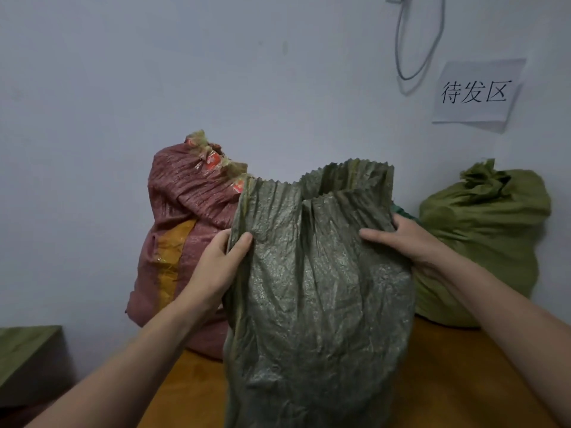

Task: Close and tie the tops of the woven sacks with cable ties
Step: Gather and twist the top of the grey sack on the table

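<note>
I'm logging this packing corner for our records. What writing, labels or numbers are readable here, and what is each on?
"待发区": black characters on the white paper sheet stuck to the wall.
Red-and-white print at the gathered top of the red sack: too crumpled to read.
Grey-green sack and olive sack: no text visible.

All I can see of the person is two arms. The bare left forearm (129, 350) is slim and smooth, uncovered from the wrist as far back as I can see. It ends in a bare left hand (216, 261) whose thumbnail (248, 237) is short and plain. The bare right forearm (500, 304) matches it, as does the bare right hand (404, 239), faintly creased at the wrist.
</note>
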